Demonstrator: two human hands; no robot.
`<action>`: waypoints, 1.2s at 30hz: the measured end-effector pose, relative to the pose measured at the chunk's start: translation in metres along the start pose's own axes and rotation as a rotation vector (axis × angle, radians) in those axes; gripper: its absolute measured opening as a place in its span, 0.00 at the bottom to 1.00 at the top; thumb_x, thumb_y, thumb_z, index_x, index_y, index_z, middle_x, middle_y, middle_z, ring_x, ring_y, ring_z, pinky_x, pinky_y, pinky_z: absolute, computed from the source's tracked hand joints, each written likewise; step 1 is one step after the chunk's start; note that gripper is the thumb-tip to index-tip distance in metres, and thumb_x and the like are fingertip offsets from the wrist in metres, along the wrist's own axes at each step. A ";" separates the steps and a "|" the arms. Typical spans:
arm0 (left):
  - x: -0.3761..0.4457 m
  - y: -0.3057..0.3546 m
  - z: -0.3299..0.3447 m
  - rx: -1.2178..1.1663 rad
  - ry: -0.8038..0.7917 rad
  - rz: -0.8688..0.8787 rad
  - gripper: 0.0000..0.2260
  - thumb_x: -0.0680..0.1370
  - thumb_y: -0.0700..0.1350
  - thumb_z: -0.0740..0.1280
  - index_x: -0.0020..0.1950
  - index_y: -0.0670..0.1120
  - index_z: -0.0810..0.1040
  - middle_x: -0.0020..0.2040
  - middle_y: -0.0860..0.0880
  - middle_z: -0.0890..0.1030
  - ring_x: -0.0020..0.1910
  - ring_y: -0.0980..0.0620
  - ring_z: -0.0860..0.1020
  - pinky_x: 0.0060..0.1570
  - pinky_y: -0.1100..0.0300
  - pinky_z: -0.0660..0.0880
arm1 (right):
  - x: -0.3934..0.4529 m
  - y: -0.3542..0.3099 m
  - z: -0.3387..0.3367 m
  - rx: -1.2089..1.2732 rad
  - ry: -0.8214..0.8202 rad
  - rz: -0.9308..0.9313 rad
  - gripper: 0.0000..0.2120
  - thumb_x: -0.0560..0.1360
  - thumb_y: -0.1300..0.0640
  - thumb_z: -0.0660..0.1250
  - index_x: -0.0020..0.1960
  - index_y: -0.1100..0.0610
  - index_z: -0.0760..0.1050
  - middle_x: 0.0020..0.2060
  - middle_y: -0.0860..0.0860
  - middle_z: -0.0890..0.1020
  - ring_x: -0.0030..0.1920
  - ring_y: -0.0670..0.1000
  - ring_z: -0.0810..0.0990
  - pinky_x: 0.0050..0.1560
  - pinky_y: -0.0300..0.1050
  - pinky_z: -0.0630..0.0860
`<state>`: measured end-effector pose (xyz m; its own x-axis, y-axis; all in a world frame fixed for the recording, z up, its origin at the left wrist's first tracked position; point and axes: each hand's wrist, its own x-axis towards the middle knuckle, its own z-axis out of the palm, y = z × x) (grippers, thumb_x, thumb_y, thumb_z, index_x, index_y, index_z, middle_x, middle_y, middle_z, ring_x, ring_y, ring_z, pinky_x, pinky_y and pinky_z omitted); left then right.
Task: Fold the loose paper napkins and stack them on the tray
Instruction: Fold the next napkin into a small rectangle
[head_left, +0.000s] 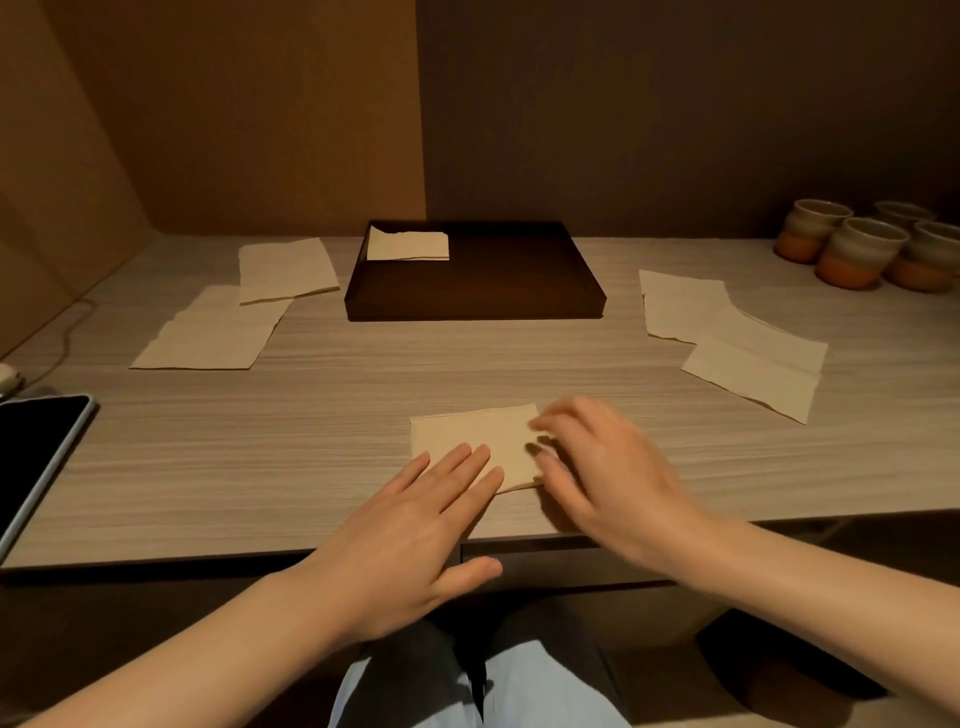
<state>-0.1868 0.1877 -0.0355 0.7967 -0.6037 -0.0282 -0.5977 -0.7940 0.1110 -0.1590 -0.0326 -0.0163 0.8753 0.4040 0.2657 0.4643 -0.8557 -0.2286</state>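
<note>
A folded beige napkin (478, 434) lies near the table's front edge. My left hand (415, 530) rests flat, fingers spread, on its near left corner. My right hand (602, 467) is blurred, its fingertips touching the napkin's right edge. A dark brown tray (478, 301) sits at the back centre with one folded napkin (408, 245) in its far left corner. Two loose napkins lie left of the tray, one (285, 270) overlapping the other (208, 338). Two more lie on the right, one (680, 304) behind the other (758, 358).
Several ceramic cups (862, 249) stand at the back right. A dark tablet (36, 457) lies at the left edge, with a cable (67, 332) behind it. Brown walls close in the back and left.
</note>
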 end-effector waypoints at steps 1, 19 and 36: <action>0.000 0.000 0.000 0.006 -0.007 0.006 0.33 0.78 0.68 0.46 0.76 0.57 0.34 0.75 0.57 0.32 0.71 0.62 0.29 0.69 0.61 0.30 | -0.006 -0.003 0.001 -0.032 -0.077 -0.095 0.23 0.81 0.44 0.53 0.72 0.52 0.66 0.69 0.47 0.70 0.69 0.47 0.68 0.70 0.50 0.68; -0.019 -0.016 0.014 0.193 0.095 0.070 0.30 0.80 0.61 0.52 0.78 0.56 0.45 0.78 0.49 0.52 0.77 0.50 0.50 0.73 0.47 0.52 | -0.045 0.017 0.032 -0.268 -0.119 -0.410 0.26 0.80 0.49 0.56 0.75 0.60 0.63 0.74 0.58 0.66 0.75 0.55 0.63 0.73 0.54 0.62; -0.026 -0.021 0.007 0.071 0.393 0.204 0.15 0.77 0.48 0.62 0.60 0.47 0.79 0.57 0.49 0.81 0.60 0.52 0.77 0.66 0.50 0.69 | -0.038 0.019 0.039 -0.308 0.013 -0.537 0.23 0.80 0.62 0.56 0.74 0.64 0.65 0.71 0.61 0.70 0.72 0.58 0.68 0.69 0.58 0.68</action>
<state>-0.1952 0.2195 -0.0441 0.6271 -0.6865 0.3680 -0.7400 -0.6726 0.0065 -0.1779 -0.0513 -0.0675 0.5276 0.8018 0.2807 0.7775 -0.5889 0.2207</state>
